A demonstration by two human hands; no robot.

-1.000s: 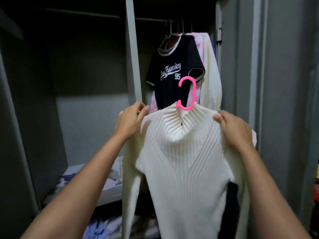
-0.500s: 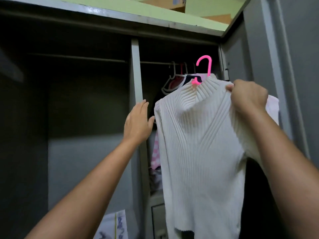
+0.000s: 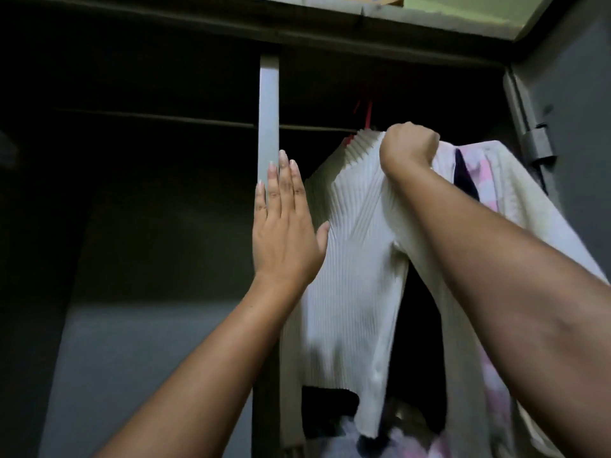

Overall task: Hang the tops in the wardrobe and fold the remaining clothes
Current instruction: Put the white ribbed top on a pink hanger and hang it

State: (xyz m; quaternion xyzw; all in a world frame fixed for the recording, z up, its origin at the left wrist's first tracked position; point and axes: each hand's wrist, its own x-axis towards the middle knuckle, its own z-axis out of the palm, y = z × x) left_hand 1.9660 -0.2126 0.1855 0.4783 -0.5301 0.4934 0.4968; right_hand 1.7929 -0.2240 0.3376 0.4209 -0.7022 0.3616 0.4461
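Nearest the camera, two bare forearms reach up and forward from the bottom edge. The left hand point(image 3: 284, 233) is raised flat with its fingers straight and close together, thumb out to the side, holding nothing; its fingertips lie over the grey centre post point(image 3: 268, 120) of the wardrobe point(image 3: 562, 94), though whether the palm presses on the post cannot be told. The thumb points toward the left edge of the white ribbed sweater point(image 3: 360, 259), just beside it.

The right hand point(image 3: 408, 145), higher than the left and to its right, is curled into a fist that grips the sweater at the shoulder beside the ribbed collar. The sweater hangs from that grip, body and one sleeve dropping straight down between the two forearms, its hem low in the frame.

Just above and left of the right hand, a bit of red hanger point(image 3: 367, 110) shows against the dark; the sweater's own hanger is hidden by the fist and fabric. A hanging rail point(image 3: 165, 118) runs across at that height, behind the post. Past the right hand, to its right, other hung garments point(image 3: 489, 180) sit close behind the sweater: cream knit, a pink-and-white print, a strip of dark navy. Beyond them the open wardrobe door carries a hinge point(image 3: 537, 143). The compartment left of the left hand is dark.
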